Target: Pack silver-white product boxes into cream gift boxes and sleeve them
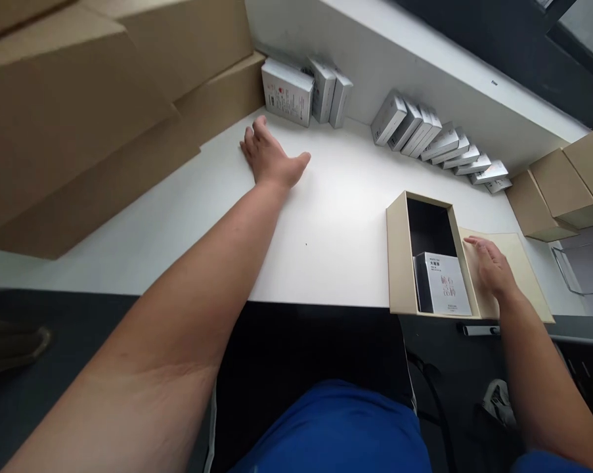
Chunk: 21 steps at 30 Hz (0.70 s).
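Note:
My left hand (272, 156) reaches over the white table with its fingers apart and nothing in them. Just beyond it stand a white printed carton (287, 93) and two slim white cartons (331, 93). My right hand (490, 264) rests at the inner side of the opened lid (510, 246) of a cream gift box (399, 256), its fingers stretched out. Inside that box, which has a dark interior, a white tea carton (444, 282) with printed characters fills the near end. The far end of the box shows only its dark lining.
Brown cardboard boxes (79, 118) are stacked at the left, and more brown boxes (552, 190) stand at the far right. Along the wall leans a row of several slim white cartons (427, 135). A wire frame (579, 266) sits by the right end of the table (320, 263).

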Each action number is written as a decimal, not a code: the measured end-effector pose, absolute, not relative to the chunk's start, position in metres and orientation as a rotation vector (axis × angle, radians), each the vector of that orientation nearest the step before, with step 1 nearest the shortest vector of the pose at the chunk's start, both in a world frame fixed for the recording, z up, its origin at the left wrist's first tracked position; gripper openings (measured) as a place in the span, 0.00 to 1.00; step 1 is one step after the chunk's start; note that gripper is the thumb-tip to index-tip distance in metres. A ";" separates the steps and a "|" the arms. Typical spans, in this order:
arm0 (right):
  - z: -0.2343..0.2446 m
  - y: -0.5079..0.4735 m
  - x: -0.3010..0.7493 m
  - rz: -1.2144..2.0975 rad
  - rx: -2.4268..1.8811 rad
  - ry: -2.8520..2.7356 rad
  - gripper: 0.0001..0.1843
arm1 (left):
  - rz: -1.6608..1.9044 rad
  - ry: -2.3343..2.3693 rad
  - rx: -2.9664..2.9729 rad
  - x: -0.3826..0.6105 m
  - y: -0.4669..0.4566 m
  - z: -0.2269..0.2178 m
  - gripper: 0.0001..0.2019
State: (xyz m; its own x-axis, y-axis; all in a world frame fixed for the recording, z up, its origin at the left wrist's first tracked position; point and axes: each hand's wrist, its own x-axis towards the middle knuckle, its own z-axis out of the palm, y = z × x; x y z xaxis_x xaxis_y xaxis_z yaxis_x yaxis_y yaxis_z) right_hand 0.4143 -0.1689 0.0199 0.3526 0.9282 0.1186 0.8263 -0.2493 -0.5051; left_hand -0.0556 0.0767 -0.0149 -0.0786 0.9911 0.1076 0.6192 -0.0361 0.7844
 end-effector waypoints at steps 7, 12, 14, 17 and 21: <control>0.011 -0.171 0.396 0.286 -2.177 -1.462 0.27 | 0.952 1.911 1.568 -0.043 0.124 -0.003 0.69; 0.019 -0.170 0.386 0.303 -2.288 -1.479 0.20 | 0.947 1.955 1.543 -0.039 0.164 -0.002 0.75; 0.016 -0.168 0.386 0.273 -2.312 -1.465 0.20 | 0.987 1.976 1.535 -0.040 0.176 -0.004 0.75; 0.012 -0.161 0.385 0.238 -2.319 -1.489 0.21 | 1.043 1.995 1.535 -0.042 0.190 -0.007 0.71; 0.011 -0.153 0.381 0.193 -2.326 -1.503 0.23 | 0.999 1.932 1.614 -0.044 0.197 -0.007 0.61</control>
State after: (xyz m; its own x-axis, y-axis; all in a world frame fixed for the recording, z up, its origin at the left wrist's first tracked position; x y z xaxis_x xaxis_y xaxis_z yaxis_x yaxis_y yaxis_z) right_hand 0.3810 -0.1531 0.0106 0.4234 0.9023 0.0810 0.8526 -0.3667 -0.3723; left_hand -0.0440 0.1969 -0.0068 -0.2304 0.9657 0.1195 0.6561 0.0635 0.7520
